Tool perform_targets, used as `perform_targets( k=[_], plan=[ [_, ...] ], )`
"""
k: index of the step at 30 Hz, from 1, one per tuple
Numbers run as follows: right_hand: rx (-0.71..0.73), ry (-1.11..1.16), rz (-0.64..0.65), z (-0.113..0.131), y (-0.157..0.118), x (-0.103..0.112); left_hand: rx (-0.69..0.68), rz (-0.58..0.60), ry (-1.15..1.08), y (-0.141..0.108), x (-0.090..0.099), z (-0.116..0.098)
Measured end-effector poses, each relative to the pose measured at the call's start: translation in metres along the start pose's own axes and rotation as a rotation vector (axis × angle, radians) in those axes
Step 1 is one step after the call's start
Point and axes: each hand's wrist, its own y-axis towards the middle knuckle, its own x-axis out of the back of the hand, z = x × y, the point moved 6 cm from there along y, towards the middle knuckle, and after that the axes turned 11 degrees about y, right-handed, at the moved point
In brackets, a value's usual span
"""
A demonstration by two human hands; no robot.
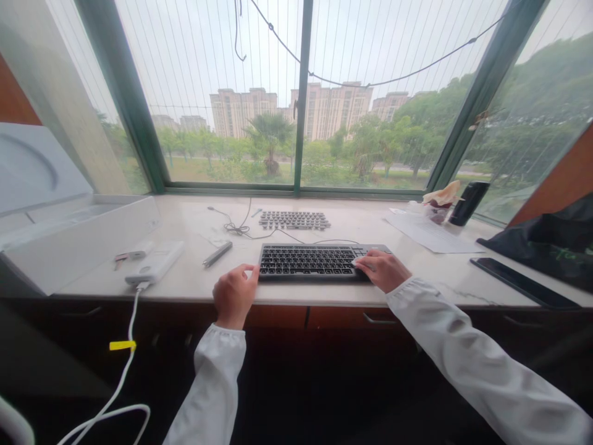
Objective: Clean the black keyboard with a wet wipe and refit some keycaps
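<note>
Touching left end: left hand [236,293] curled against a long black rectangular keyboard [301,262]; whether it grips, cannot tell.
Front edge: white marbled countertop [315,293] ends just before it.
Right end: right hand [385,271] pinching a small white scrap [356,262] over the keys.
Long axis: left-right, between both hands.
Left room: bare up to a slim grey bar [217,254].
Behind: rows of grey keycap-like pieces [295,220], apart.

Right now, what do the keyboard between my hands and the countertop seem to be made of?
Keyboard: probably matte plastic, judging by its dull, dark grey edges. Countertop: smooth, pale stone or stone-look laminate, from its soft sheen and grey veining.
</note>
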Motion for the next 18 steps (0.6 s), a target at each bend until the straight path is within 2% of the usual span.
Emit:
perform_targets(
  k=[11, 15, 18],
  plan=[
    [-0.039, 0.170, 0.206, -0.018, 0.023, -0.005, -0.011, 0.009, 0.001, -0.001, 0.002, -0.002],
    [-0.005, 0.212, 0.177, -0.005, 0.025, -0.004, -0.015, 0.013, -0.002, -0.001, 0.002, -0.003],
    [0.023, 0.190, 0.204, 0.007, 0.027, -0.008, -0.013, 0.017, 0.009, -0.001, 0.003, -0.003]
  ],
)
